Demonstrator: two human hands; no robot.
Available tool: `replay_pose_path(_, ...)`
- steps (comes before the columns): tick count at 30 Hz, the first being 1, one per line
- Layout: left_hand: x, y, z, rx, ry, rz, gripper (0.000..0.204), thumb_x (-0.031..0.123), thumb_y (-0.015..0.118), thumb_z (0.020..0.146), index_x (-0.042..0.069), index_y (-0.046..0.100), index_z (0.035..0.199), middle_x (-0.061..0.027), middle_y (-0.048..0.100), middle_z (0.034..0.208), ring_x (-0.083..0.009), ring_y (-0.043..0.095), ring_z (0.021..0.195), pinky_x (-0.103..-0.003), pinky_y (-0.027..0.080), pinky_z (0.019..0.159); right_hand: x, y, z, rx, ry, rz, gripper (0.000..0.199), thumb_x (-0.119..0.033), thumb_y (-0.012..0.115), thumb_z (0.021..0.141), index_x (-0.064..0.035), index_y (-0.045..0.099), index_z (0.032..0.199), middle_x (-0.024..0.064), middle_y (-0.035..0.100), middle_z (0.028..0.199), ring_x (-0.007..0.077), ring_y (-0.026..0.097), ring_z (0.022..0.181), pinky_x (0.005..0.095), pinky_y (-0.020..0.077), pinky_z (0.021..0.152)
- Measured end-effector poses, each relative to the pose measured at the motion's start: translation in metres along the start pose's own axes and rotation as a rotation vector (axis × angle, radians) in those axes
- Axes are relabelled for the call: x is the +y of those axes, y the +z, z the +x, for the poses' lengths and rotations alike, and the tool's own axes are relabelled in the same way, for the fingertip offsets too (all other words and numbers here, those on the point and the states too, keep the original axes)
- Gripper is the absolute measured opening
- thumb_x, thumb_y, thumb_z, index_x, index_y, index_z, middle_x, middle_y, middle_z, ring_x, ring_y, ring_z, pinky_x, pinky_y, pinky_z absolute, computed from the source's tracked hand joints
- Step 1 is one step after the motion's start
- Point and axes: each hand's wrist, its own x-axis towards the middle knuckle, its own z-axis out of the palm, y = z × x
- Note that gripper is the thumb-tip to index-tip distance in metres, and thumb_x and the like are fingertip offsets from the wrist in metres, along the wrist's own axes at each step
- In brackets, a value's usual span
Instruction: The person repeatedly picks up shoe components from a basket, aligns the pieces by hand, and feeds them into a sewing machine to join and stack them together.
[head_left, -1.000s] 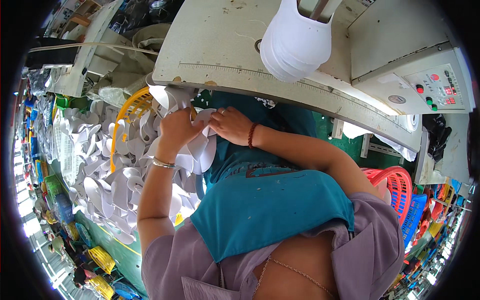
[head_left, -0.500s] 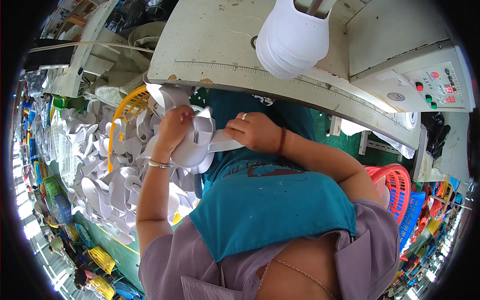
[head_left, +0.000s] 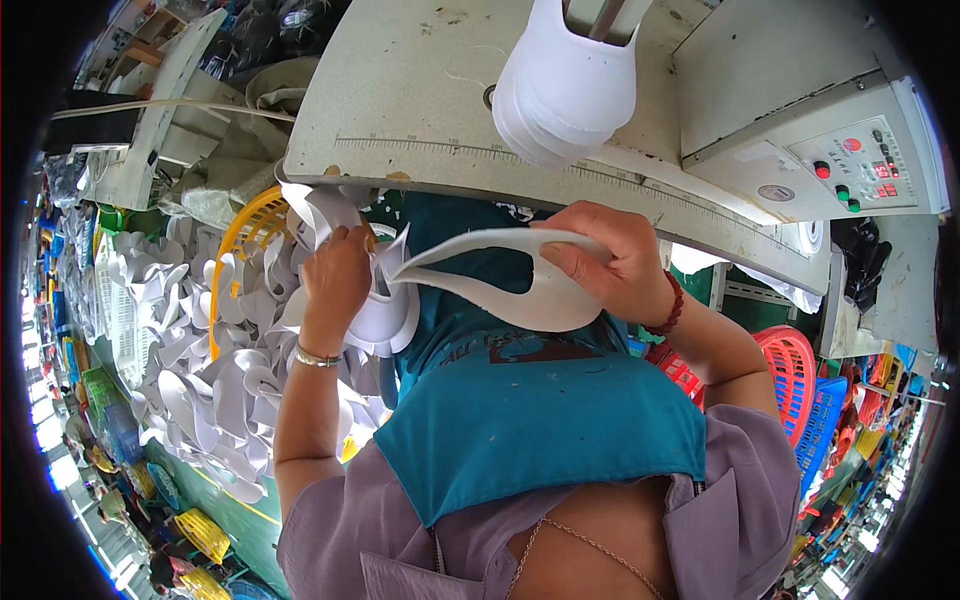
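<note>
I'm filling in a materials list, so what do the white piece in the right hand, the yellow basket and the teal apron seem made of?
White piece: matte, perhaps foam or stiff fabric, since it curves smoothly yet holds its shape. Yellow basket: probably moulded plastic, slightly glossy, with a slotted wall. Teal apron: likely smooth cloth, fairly dull, as it drapes softly.

Worktable (head_left: 400,90) before the person. Control box (head_left: 780,190) on right; left of it, over the tabletop, stacked curved pieces (head_left: 565,90). Left of lap: heaped loose pieces (head_left: 180,400), in and around slatted basket (head_left: 250,217). Person's right: mesh basket (head_left: 797,375), crate (head_left: 826,410) just beyond.
</note>
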Motion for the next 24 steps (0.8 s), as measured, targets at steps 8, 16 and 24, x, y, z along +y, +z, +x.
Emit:
replay_pose_path(8, 0.088, -0.084, 0.025, -0.36, 0.269, -1.328, 0.023, 0.013, 0.062, 0.081, 0.003, 0.062, 0.102, -0.0045, 0.063, 0.083, -0.0119, 0.058, 0.073, -0.026, 0.047, 0.068, -0.006, 0.002, 0.007, 0.207, 0.055, 0.138, 0.019, -0.007, 0.059, 0.085, 0.0023, 0.061, 0.101, 0.0101, 0.064, 0.085, 0.0111, 0.06, 0.074, 0.0246, 0.0471, 0.064)
replay_pose_path(16, 0.12, -0.105, 0.048, -0.107, 0.286, -1.524, 0.017, 0.008, 0.062, 0.082, -0.001, 0.064, 0.097, -0.0108, 0.062, 0.102, -0.0169, 0.057, 0.091, -0.027, 0.043, 0.084, -0.024, -0.009, 0.006, 0.226, 0.186, 0.072, 0.026, -0.004, 0.059, 0.082, 0.0024, 0.057, 0.106, 0.0117, 0.062, 0.093, 0.0184, 0.059, 0.084, 0.0281, 0.0466, 0.068)
replay_pose_path(24, 0.147, -0.126, 0.066, 0.526, 0.809, -0.865, 0.013, -0.001, 0.063, 0.067, 0.002, 0.064, 0.079, -0.018, 0.057, 0.105, -0.0321, 0.056, 0.092, -0.035, 0.045, 0.078, -0.034, -0.04, 0.014, 0.153, -0.326, -0.054, 0.027, -0.005, 0.06, 0.082, 0.0023, 0.053, 0.107, 0.0125, 0.058, 0.098, 0.024, 0.051, 0.081, 0.0338, 0.0413, 0.072)
